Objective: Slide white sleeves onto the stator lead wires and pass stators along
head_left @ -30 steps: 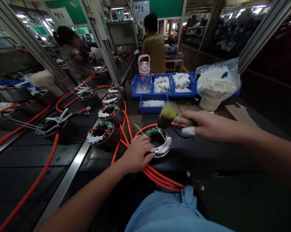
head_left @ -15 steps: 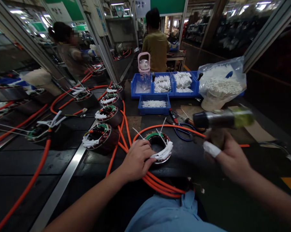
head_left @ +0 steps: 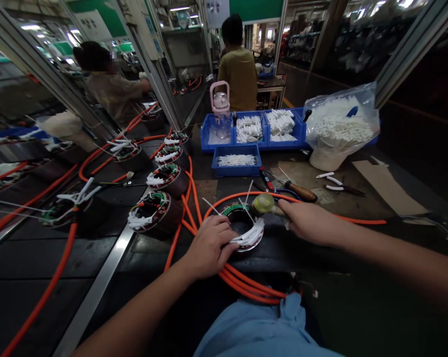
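A motor stator (head_left: 252,239) with a green-lined rim, white-sleeved wire bundle and thin white ties sticking up sits on the bench in front of me. My left hand (head_left: 213,243) grips its left side, fingers over the rim and thumb against the white sleeves. My right hand (head_left: 308,220) is closed around the handle of a soft-faced mallet (head_left: 264,203). The mallet's yellow face lies over the stator's upper right rim; whether it touches cannot be told. Orange cable (head_left: 251,292) runs in loops below the stator and behind it.
Several more stators (head_left: 164,213) stand at the left among orange cables. Behind are blue bins (head_left: 264,144) of white sleeves, a blue tray (head_left: 234,171) of thin white pieces and a plastic bag (head_left: 343,124). A wooden-handled screwdriver (head_left: 301,191) and pliers (head_left: 352,189) lie at the right. Two people work beyond.
My right hand has swung the mallet left and down from the right, bringing its yellow head to the stator's rim. My left hand has stayed on the stator.
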The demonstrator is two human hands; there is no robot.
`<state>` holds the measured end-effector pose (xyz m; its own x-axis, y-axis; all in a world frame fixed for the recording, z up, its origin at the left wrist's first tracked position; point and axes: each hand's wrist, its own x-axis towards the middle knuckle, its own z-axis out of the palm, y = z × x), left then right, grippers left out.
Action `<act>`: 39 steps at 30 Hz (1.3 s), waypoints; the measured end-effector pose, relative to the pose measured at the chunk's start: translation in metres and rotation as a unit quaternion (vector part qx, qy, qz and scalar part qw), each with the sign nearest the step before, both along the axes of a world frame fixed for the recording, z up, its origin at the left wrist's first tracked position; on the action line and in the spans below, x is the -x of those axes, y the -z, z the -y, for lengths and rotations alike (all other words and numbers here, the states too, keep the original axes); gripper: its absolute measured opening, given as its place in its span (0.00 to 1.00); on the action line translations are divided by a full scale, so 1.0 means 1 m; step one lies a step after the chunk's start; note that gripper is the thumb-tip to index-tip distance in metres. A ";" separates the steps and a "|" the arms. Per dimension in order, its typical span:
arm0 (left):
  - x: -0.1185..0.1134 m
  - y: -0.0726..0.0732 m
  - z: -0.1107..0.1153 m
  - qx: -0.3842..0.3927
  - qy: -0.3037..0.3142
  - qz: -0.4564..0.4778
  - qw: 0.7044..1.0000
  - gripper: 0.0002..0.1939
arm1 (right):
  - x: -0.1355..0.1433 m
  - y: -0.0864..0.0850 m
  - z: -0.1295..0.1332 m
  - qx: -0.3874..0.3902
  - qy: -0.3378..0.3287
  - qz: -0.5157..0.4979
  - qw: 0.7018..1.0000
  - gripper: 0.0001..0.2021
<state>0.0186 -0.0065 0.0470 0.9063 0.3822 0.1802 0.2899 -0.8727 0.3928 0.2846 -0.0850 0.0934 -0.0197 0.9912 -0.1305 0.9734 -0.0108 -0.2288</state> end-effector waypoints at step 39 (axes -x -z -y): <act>-0.023 0.008 0.021 -0.008 -0.106 0.070 0.992 0.10 | -0.208 0.022 -0.094 -0.321 0.343 0.108 0.876 0.13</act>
<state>0.0420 -0.0271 0.0395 0.7711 0.5578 0.3069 0.4116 -0.8045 0.4281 0.4924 0.0086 0.0713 0.5668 0.6301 0.5307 0.8091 -0.5472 -0.2145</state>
